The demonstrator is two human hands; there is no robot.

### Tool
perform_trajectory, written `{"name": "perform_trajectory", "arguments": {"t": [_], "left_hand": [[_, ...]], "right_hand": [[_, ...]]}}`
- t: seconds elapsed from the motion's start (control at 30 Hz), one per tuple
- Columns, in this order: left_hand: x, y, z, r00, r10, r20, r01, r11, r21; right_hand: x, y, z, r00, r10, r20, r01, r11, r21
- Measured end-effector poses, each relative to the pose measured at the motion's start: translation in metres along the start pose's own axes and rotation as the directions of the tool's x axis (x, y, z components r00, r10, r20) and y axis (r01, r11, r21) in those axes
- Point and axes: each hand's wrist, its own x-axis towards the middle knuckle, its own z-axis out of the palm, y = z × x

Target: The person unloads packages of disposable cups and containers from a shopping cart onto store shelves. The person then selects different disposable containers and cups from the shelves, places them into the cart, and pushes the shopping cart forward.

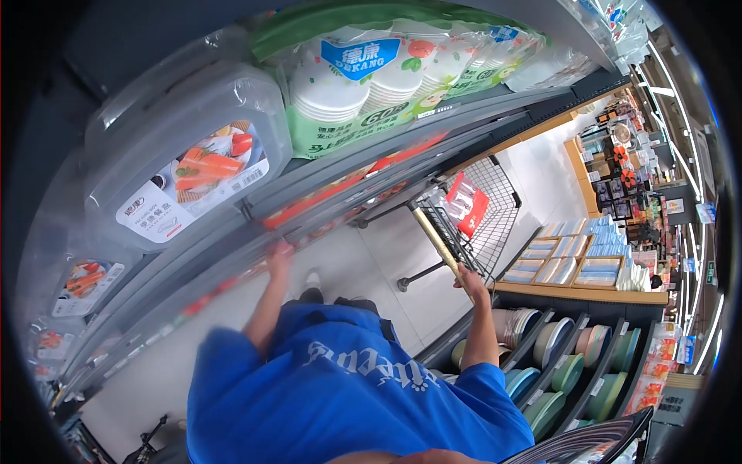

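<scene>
My right hand (471, 283) is closed around the end of the shopping cart's handle bar (437, 243). The wire shopping cart (495, 201) stands ahead of me with a red and white package (468, 205) in it. My left hand (280, 255) is raised beside the shelf on the left, just below its red price strip (309, 203). Motion blurs its fingers, so I cannot tell whether it touches anything. Above it on the shelf are clear plastic packing boxes (185, 166) and a bag of white disposable cups (386, 81).
On the right, a dark rack (533, 362) holds stacked bowls and plates in several colours. Folded towels (572, 251) lie in wooden-edged bins beyond the rack. More stocked shelves (618, 166) stand farther back. Tiled floor (386, 259) runs between the shelves.
</scene>
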Motion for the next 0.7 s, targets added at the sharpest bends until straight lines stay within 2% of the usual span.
{"name": "perform_trajectory", "arguments": {"t": [0.07,0.13,0.17,0.23,0.27,0.3,0.33,0.4,0.47,0.5,0.53,0.6,0.63,0.7], "left_hand": [[-0.027,-0.001,0.025,0.996,-0.028,0.089,0.011,0.982,0.189],[-0.058,0.004,0.068,0.981,-0.022,0.192,-0.021,0.975,0.222],[-0.067,0.004,0.09,0.953,0.004,0.303,-0.094,0.954,0.285],[-0.075,0.01,0.138,0.841,0.039,0.54,-0.279,0.886,0.371],[-0.079,0.015,0.165,0.751,0.043,0.658,-0.386,0.838,0.386],[-0.087,0.02,0.193,0.659,0.112,0.743,-0.522,0.78,0.346],[-0.098,0.028,0.223,0.548,0.17,0.819,-0.645,0.709,0.284],[-0.123,0.051,0.273,0.427,0.1,0.899,-0.77,0.562,0.303],[-0.13,0.042,0.308,0.304,0.109,0.947,-0.904,0.346,0.25],[-0.13,0.038,0.32,0.239,0.103,0.966,-0.95,0.23,0.211],[-0.123,0.033,0.327,0.239,0.035,0.97,-0.958,0.173,0.23],[-0.093,0.016,0.331,0.245,-0.103,0.964,-0.967,0.05,0.251],[-0.07,0.009,0.331,0.069,-0.092,0.993,-0.992,-0.112,0.059],[-0.066,0.012,0.342,0.142,-0.126,0.982,-0.964,-0.244,0.108]], "right_hand": [[0.012,0.01,0.011,0.999,0.03,0.031,-0.031,0.999,0.039],[0.009,0.014,0.018,0.999,0.021,0.041,-0.023,0.998,0.058],[0.004,0.014,0.022,1.0,-0.007,0.029,0.005,0.997,0.075],[-0.005,0.015,0.032,0.999,-0.019,0.034,0.018,0.999,0.027],[-0.011,0.013,0.037,0.999,-0.024,0.035,0.023,1.0,0.003],[-0.03,0.001,0.042,0.992,-0.093,0.08,0.101,0.99,-0.101],[-0.028,0.014,0.05,0.977,-0.211,0.023,0.212,0.959,-0.186],[-0.047,0.009,0.064,0.985,-0.167,0.033,0.169,0.982,-0.086],[-0.058,0.018,0.085,0.932,-0.36,-0.039,0.359,0.933,-0.037],[-0.082,-0.004,0.088,0.952,-0.304,-0.028,0.302,0.951,-0.063],[-0.093,-0.003,0.099,0.951,-0.297,-0.081,0.289,0.953,-0.092],[-0.119,-0.001,0.127,0.876,-0.392,-0.28,0.35,0.917,-0.191],[-0.13,0.004,0.142,0.788,-0.48,-0.387,0.409,0.876,-0.254],[-0.159,0.021,0.162,0.831,-0.288,-0.475,0.247,0.958,-0.148]]}}
